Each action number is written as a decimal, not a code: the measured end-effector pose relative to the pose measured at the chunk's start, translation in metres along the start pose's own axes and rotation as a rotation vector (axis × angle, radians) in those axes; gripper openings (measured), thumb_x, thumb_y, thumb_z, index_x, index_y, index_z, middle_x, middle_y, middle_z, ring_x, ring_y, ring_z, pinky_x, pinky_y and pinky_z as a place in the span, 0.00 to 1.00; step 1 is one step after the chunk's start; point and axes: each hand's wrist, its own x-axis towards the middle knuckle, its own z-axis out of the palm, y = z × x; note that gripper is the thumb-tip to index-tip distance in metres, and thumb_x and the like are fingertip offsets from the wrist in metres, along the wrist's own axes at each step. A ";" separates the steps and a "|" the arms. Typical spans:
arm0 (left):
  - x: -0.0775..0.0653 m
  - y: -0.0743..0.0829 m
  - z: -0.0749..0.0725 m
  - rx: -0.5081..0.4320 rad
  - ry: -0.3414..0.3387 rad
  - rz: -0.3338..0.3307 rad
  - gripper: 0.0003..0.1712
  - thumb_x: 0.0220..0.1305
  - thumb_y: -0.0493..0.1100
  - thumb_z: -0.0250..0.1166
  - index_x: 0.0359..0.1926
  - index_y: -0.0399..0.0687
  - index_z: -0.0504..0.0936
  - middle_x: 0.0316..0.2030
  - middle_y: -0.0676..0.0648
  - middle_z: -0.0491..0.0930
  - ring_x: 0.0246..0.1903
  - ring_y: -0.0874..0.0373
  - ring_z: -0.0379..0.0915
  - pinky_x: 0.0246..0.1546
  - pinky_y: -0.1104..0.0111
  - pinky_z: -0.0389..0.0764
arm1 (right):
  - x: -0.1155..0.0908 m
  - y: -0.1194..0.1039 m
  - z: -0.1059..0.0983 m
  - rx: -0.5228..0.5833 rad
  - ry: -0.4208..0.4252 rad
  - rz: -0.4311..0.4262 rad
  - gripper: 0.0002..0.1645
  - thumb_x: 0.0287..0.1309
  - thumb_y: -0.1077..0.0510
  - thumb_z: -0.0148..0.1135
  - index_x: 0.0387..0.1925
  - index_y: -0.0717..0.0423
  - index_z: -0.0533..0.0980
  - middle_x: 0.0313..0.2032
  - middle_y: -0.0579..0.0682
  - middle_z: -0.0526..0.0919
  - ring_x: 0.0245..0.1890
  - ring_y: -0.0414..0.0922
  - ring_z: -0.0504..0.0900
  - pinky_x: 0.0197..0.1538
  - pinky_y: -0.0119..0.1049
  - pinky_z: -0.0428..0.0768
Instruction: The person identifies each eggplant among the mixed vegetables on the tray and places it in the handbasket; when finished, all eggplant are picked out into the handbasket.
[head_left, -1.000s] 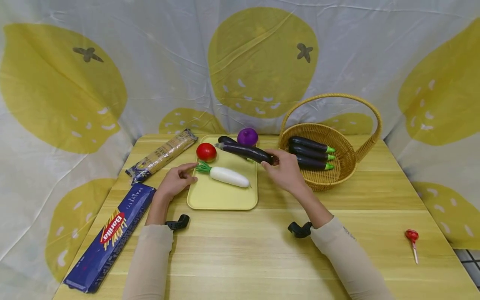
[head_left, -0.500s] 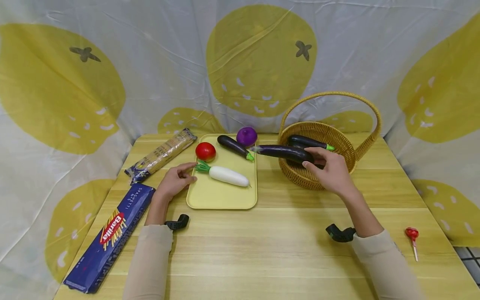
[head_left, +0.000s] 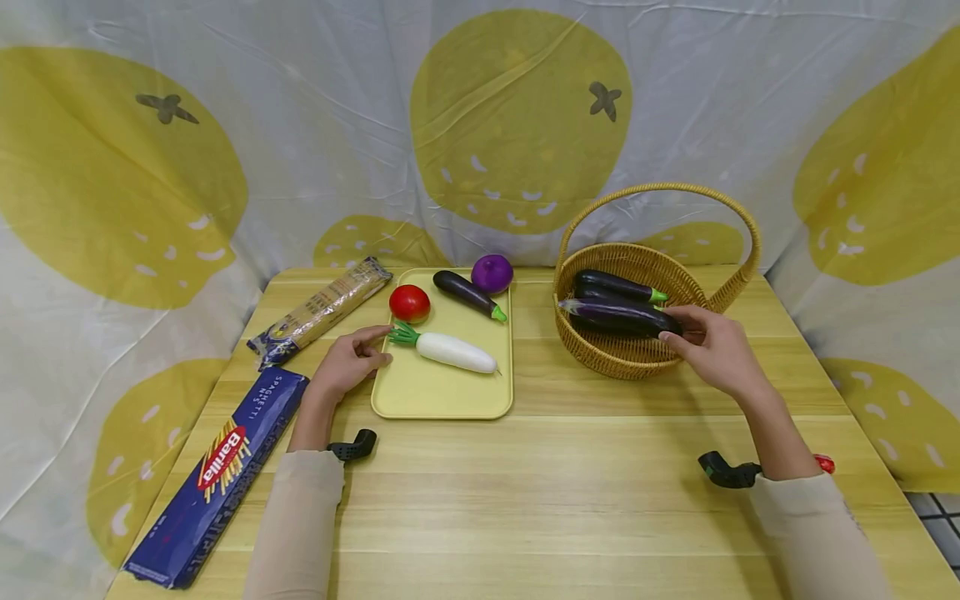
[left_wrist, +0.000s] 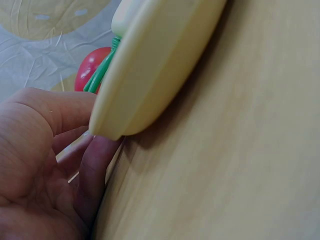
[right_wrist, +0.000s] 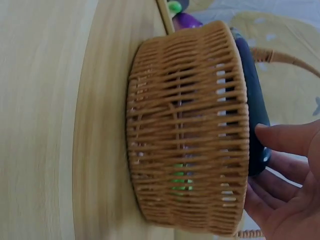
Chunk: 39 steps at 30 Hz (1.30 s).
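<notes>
My right hand grips the right end of a long dark-purple eggplant, thumb in front and fingers behind. The eggplant lies across the opening of a wicker basket, its pale tip to the left. In the right wrist view it is level with the basket rim. Beneath and behind it, other eggplants with green stems lie in the basket. My left hand holds the left edge of a yellow tray. On the tray are a white radish, a tomato and a smaller eggplant.
A purple onion sits at the tray's back right corner. On the left lie a blue spaghetti box and a clear-wrapped pasta pack. The basket's tall handle arches overhead. A red lollipop is mostly hidden behind the right sleeve.
My right hand has carried the long eggplant rightward from above the tray to the basket and lowered it there. The left hand stays at the tray edge.
</notes>
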 end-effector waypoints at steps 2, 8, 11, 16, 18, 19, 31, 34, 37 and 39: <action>-0.001 0.001 0.000 0.002 0.001 -0.003 0.32 0.68 0.34 0.66 0.72 0.41 0.73 0.40 0.32 0.82 0.30 0.57 0.73 0.30 0.69 0.80 | 0.001 0.003 -0.002 -0.021 -0.009 0.007 0.28 0.72 0.49 0.63 0.65 0.61 0.76 0.56 0.67 0.82 0.51 0.65 0.86 0.40 0.25 0.80; 0.000 -0.001 0.000 -0.004 0.002 -0.005 0.32 0.68 0.34 0.66 0.72 0.42 0.73 0.40 0.32 0.81 0.31 0.57 0.73 0.31 0.69 0.81 | 0.006 0.003 -0.005 -0.109 -0.108 0.000 0.28 0.73 0.49 0.62 0.64 0.64 0.75 0.54 0.67 0.83 0.51 0.63 0.85 0.50 0.55 0.84; 0.001 -0.004 0.000 -0.004 0.000 0.001 0.32 0.69 0.34 0.66 0.73 0.42 0.73 0.40 0.32 0.81 0.31 0.57 0.73 0.31 0.69 0.81 | 0.011 0.002 -0.005 -0.159 -0.194 -0.031 0.27 0.72 0.51 0.62 0.64 0.65 0.74 0.53 0.67 0.83 0.51 0.63 0.84 0.54 0.61 0.81; 0.003 -0.006 0.001 -0.002 -0.007 0.004 0.32 0.69 0.35 0.66 0.73 0.43 0.72 0.42 0.32 0.82 0.31 0.56 0.74 0.31 0.67 0.81 | 0.021 0.003 0.000 -0.226 -0.297 -0.055 0.27 0.69 0.55 0.64 0.64 0.67 0.74 0.53 0.66 0.84 0.52 0.62 0.83 0.53 0.59 0.81; 0.003 -0.006 0.002 -0.004 -0.013 0.005 0.32 0.69 0.35 0.66 0.73 0.43 0.72 0.43 0.31 0.82 0.31 0.56 0.75 0.31 0.67 0.81 | 0.024 0.003 0.001 -0.244 -0.321 -0.056 0.27 0.68 0.56 0.65 0.63 0.68 0.75 0.51 0.65 0.85 0.49 0.61 0.84 0.50 0.57 0.82; 0.003 -0.006 0.002 -0.006 -0.015 0.007 0.32 0.69 0.35 0.66 0.73 0.43 0.72 0.43 0.31 0.82 0.31 0.55 0.75 0.31 0.67 0.81 | 0.025 0.003 0.002 -0.246 -0.332 -0.054 0.26 0.67 0.57 0.66 0.61 0.68 0.76 0.49 0.64 0.86 0.48 0.60 0.85 0.48 0.56 0.83; 0.021 -0.039 0.003 -0.007 0.007 0.015 0.33 0.70 0.37 0.67 0.74 0.49 0.72 0.41 0.35 0.82 0.30 0.59 0.73 0.29 0.69 0.79 | 0.027 0.003 0.004 -0.197 -0.316 -0.020 0.25 0.69 0.53 0.65 0.60 0.66 0.78 0.51 0.64 0.85 0.51 0.60 0.84 0.50 0.56 0.83; 0.023 -0.044 0.003 0.007 0.016 0.026 0.33 0.70 0.39 0.67 0.74 0.52 0.72 0.41 0.36 0.82 0.29 0.59 0.73 0.29 0.70 0.79 | 0.025 0.004 0.005 -0.172 -0.274 -0.013 0.26 0.71 0.51 0.63 0.60 0.65 0.77 0.52 0.64 0.85 0.51 0.61 0.84 0.52 0.57 0.83; 0.022 -0.044 0.003 0.003 0.017 0.032 0.33 0.70 0.39 0.68 0.74 0.52 0.72 0.41 0.36 0.83 0.29 0.59 0.73 0.29 0.69 0.79 | 0.024 0.003 0.006 -0.144 -0.230 -0.015 0.27 0.72 0.50 0.62 0.61 0.65 0.77 0.53 0.65 0.84 0.52 0.61 0.84 0.52 0.57 0.82; 0.018 -0.036 0.002 0.003 0.010 0.022 0.33 0.70 0.38 0.67 0.74 0.50 0.72 0.41 0.34 0.82 0.29 0.57 0.73 0.29 0.68 0.79 | 0.023 0.002 0.006 -0.120 -0.202 -0.016 0.28 0.73 0.48 0.61 0.62 0.65 0.76 0.54 0.65 0.84 0.52 0.61 0.84 0.53 0.58 0.82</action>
